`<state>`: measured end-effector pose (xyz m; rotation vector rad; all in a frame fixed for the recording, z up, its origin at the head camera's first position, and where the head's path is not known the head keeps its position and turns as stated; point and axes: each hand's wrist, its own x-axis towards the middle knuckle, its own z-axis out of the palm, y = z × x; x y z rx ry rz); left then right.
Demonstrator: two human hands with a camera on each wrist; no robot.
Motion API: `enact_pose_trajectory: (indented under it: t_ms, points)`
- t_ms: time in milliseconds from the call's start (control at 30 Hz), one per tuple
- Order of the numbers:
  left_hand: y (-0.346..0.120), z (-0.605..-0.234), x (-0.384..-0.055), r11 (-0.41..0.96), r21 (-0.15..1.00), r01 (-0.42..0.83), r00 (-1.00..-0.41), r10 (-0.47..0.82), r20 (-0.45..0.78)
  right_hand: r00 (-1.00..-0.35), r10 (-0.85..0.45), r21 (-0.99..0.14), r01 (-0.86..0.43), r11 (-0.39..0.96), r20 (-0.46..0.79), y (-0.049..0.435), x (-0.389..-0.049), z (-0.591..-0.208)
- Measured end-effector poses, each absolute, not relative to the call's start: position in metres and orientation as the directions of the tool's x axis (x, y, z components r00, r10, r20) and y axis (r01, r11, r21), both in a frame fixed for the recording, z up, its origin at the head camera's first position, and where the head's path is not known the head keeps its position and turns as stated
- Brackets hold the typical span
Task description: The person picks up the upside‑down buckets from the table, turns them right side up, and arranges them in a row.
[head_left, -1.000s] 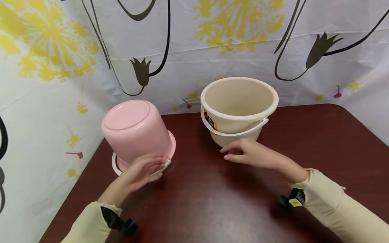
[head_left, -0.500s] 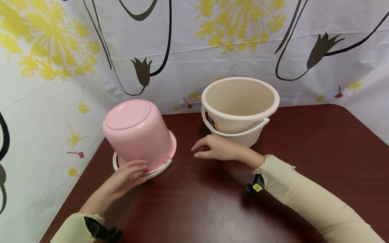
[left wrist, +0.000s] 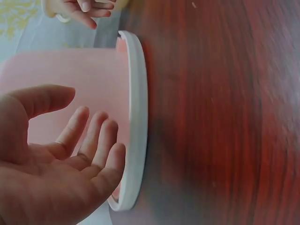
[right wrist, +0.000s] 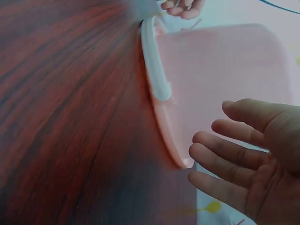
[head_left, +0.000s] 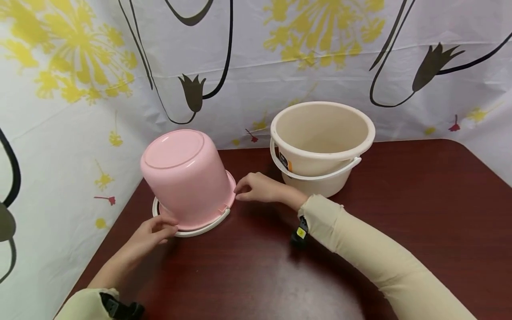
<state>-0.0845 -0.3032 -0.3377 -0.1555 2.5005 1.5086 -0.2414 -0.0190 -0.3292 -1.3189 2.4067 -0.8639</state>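
Note:
A pink bucket (head_left: 188, 182) stands upside down on the dark red-brown table, its white handle (head_left: 206, 227) lying along the rim at the front. At the front left of that rim is my left hand (head_left: 148, 233), its fingertips right at the bucket's lower edge. My right hand (head_left: 262, 187) reaches across to the opposite side, fingertips at the rim there. Both wrist views show loosely bent fingers with the thumb apart, for the left hand (left wrist: 61, 159) and the right hand (right wrist: 258, 154) alike. Neither hand grips anything.
A cream bucket (head_left: 316, 166) stands upright at the back, behind my right forearm, its white handle hanging in front. The table (head_left: 248, 271) runs back to a white curtain (head_left: 256, 66) printed with flowers.
My right hand has moved left from in front of the cream bucket to the pink bucket's right rim. My left hand has drawn back and left along the pink bucket. Both buckets stay put.

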Motion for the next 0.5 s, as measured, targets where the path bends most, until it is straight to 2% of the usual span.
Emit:
enact_pose_trajectory:
  t_ms: [267, 500]
  points:
    - [-0.312, -0.348, -0.088, 0.574, 0.811, -0.11, -0.991, -0.005, -0.131, -0.563, -0.825, -0.473, -0.716, 0.514, -0.045, -0.037, -0.253, -0.341]
    - [-0.32, -0.354, -0.09, 0.709, 0.705, -0.016, -1.0, 0.0, -0.023, -0.546, -0.836, -0.338, -0.778, 0.53, -0.055, -0.05, -0.251, -0.347]
